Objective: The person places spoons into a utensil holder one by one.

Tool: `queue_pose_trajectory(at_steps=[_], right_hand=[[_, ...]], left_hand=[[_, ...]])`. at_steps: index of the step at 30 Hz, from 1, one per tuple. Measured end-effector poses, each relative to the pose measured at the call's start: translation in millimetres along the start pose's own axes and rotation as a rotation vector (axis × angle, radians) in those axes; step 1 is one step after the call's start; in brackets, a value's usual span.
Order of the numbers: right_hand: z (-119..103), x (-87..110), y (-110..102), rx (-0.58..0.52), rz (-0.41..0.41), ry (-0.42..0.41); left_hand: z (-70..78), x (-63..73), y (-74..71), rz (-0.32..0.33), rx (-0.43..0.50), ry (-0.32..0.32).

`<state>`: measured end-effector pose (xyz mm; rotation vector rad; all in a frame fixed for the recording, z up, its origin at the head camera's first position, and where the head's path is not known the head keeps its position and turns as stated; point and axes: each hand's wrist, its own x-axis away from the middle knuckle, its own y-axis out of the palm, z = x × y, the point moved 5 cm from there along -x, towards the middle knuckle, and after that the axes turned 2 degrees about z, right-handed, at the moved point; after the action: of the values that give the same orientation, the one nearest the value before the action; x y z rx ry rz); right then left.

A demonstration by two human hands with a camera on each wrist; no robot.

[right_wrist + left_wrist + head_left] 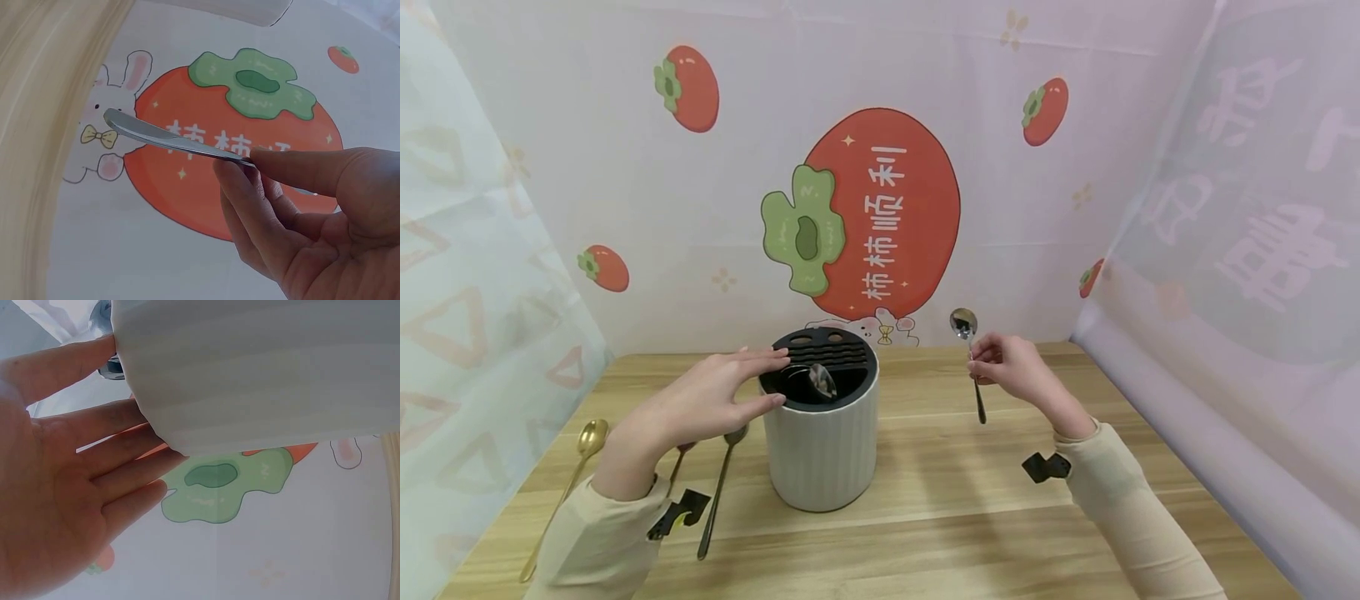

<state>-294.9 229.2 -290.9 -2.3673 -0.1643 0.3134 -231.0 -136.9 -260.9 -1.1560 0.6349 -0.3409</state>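
A white ribbed utensil holder (822,454) with a black slotted lid (797,339) stands upright on the table. A spoon (822,381) shows its shiny bowl in the lid's large front opening. My left hand (718,392) reaches to the holder's left side, fingers straight; the left wrist view shows its thumb and fingertips at the rim of the ribbed wall (262,375). Right of the holder, my right hand (1018,367) pinches a metal spoon (964,323) between thumb and fingers, bowl up and dark handle end down. The right wrist view shows this spoon's handle (162,139) from the side.
On the wooden table (940,533) at the left lie a gold spoon (593,437), a dark long-handled spoon (718,492) and a reddish utensil (683,450) partly hidden by my left arm. A persimmon-printed cloth (880,225) hangs behind, with cloth walls on both sides.
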Motion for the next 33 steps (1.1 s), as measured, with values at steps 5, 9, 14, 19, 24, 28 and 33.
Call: queue_pose_trajectory(at_steps=[5,9,14,19,24,28,33], right_hand=[[-3.2,-0.8,4.5,-0.003,0.002,-0.017],[-7.9,-1.6,7.6,-0.016,0.007,-0.023],[-15.9,-1.9,9.6,-0.023,0.012,-0.026],[-23.1,-3.0,12.2,-0.034,0.006,-0.037],[-32.0,-3.1,13.2,-0.038,0.004,-0.055],[-39.1,-5.3,14.8,-0.051,0.005,-0.067],[-48.4,-8.0,18.5,-0.06,0.005,-0.077]], left_hand=[[-0.4,0.5,0.4,-0.001,0.004,-0.002],[-1.1,0.7,1.3,0.003,0.005,0.003],[-1.9,-0.2,2.1,0.005,0.005,0.01],[-2.6,-0.6,2.2,0.004,0.006,0.007],[-2.6,-0.6,1.9,0.007,0.015,0.008],[-3.9,-0.6,2.8,0.005,0.015,0.007],[-5.2,-1.3,3.2,-0.003,0.015,0.005]])
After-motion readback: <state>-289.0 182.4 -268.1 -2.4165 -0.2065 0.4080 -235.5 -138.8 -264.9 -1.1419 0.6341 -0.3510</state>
